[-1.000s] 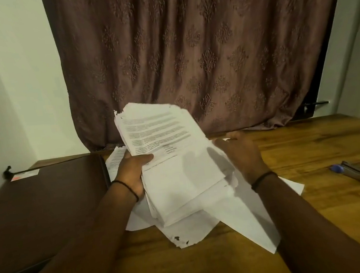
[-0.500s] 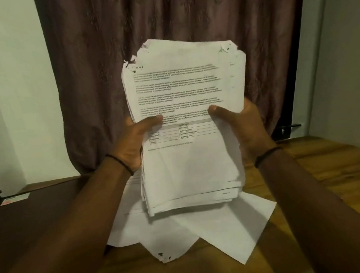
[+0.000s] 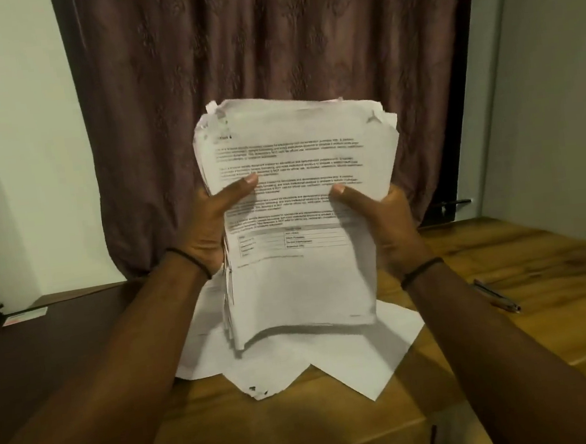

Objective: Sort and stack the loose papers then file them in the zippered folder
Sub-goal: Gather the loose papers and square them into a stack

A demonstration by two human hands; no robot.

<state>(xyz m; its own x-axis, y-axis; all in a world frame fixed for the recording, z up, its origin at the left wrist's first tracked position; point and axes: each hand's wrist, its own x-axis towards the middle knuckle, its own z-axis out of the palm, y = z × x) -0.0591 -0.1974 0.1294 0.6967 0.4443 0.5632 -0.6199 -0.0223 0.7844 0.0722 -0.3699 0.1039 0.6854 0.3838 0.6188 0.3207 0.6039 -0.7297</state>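
Note:
A thick stack of printed white papers (image 3: 299,192) stands upright in front of me, its bottom edge down by the loose sheets. My left hand (image 3: 211,223) grips its left edge, thumb across the printed front. My right hand (image 3: 383,222) grips the right edge the same way. Several loose white sheets (image 3: 365,352) lie fanned on the wooden table (image 3: 513,306) under the stack. The dark brown zippered folder (image 3: 60,343) lies flat and closed at the left, with a small label near its far corner.
A pen (image 3: 497,295) lies on the table to the right of my right wrist. A brown patterned curtain (image 3: 263,42) hangs behind the table, with pale walls on both sides. A dark handle (image 3: 455,203) sticks out at the curtain's right edge.
The stack went from lying tilted on the loose sheets to standing upright between both hands. In the last half second it dropped lower toward the table.

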